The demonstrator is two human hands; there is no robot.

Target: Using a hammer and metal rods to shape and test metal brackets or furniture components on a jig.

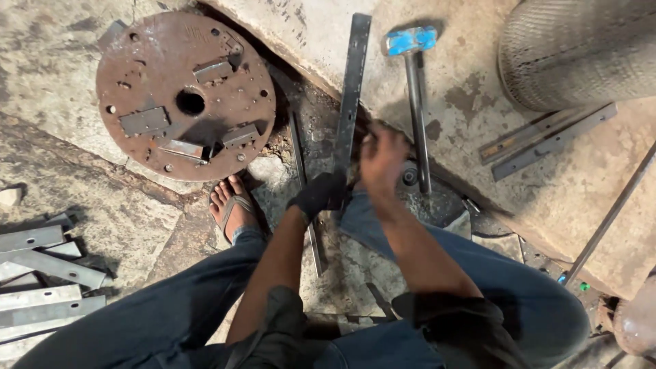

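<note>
head view: left hand [320, 193], in a dark glove, is closing around the lower end of a long flat steel bar [350, 96], pinning it so it is lying steady along the floor edge. right hand [381, 160], bare and blurred, is hovering at the same end; cannot tell whether it is gripping. blue-headed hammer [413, 82] is lying just beside, handle toward the hand. rusty round plate [184, 96] is sitting to the left, cut strips [41, 273] are lying well apart.

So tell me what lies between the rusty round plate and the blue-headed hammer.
In the head view, the long flat steel bar lies between the rusty round plate and the blue-headed hammer, held by the gloved left hand.
</note>
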